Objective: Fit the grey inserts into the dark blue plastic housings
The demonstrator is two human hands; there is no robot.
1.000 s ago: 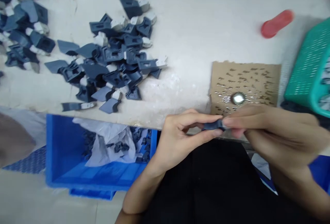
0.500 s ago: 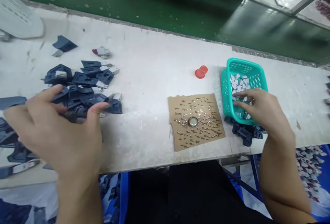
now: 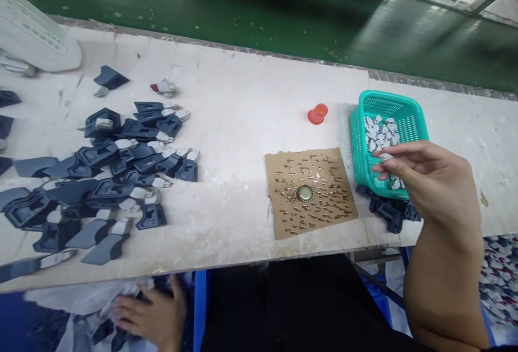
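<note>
My right hand pinches a small light grey piece between thumb and fingertips, over the front right of a teal basket. More light grey pieces lie inside that basket. Below the table's front edge at the left, my left hand reaches down with its fingers spread, over dark parts and pale plastic sheeting; no held object shows. On the tabletop above it spreads a pile of dark blue-grey parts with light grey ends.
A brown cardboard square with glossy drops bears a metal bottle cap. Behind it lies a red plastic piece. Dark parts sit by the basket's front. A white device occupies the back left.
My left hand has moved from above the dark pile to below the table edge. My right hand has risen slightly from the basket with a light grey piece now visible in its fingers.
</note>
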